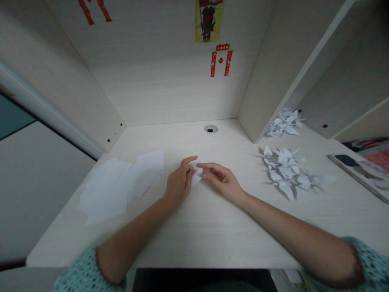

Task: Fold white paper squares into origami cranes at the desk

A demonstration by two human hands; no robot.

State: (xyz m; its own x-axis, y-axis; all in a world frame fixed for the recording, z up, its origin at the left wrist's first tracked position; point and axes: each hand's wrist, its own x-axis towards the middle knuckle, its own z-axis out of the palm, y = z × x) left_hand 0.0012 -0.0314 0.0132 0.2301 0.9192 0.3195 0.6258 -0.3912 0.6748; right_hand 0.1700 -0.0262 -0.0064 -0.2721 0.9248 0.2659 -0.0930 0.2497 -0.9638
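Desk [194, 239] under my hands: pale, faint grain. White sheets [106, 190] overlapping on my left, folded cranes [284, 168] bunched right, second crane clump [285, 121] behind those.

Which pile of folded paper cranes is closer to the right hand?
The larger pile, spread on the desk in front of the upright divider. The smaller pile sits farther back, alongside that divider.

A yellow card [209, 34] with a dark figure is on the back panel [164, 77] — small red banners [213, 65] just below, more red strips [104, 10] at upper left. A round grommet [211, 129] (dark-centred) sits in the desk [200, 243]; a reddish item [379, 158] lies at far right.
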